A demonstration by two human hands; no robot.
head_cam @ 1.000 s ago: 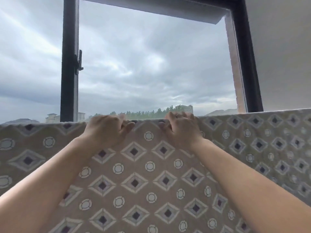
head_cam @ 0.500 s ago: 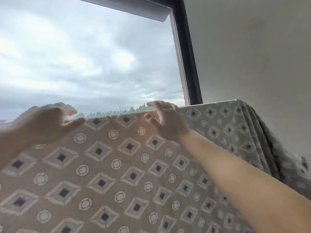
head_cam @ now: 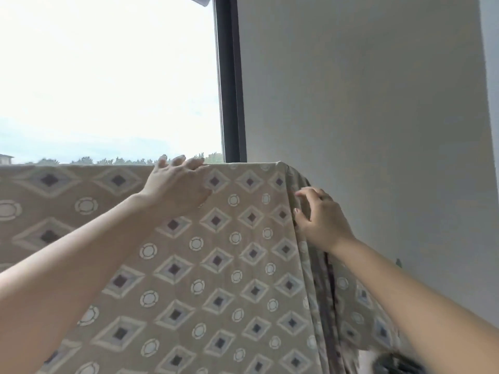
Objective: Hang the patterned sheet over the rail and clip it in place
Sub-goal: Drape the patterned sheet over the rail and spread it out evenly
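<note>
The beige patterned sheet, printed with diamonds and circles, hangs over a rail that stays hidden under its top fold. My left hand lies flat on the sheet's top edge, fingers spread over the fold. My right hand is at the sheet's right end, where the cloth falls in gathered folds; its fingers are curled against that draped edge, and whether they pinch the cloth is unclear. No clip is visible.
A dark window frame post rises behind the sheet, with bright sky to its left. A plain grey wall fills the right side. Something dark and blurred lies at the bottom right.
The view has swung right along the rail. My left hand slid right along the top edge, and my right hand dropped from the top fold to the draped right end.
</note>
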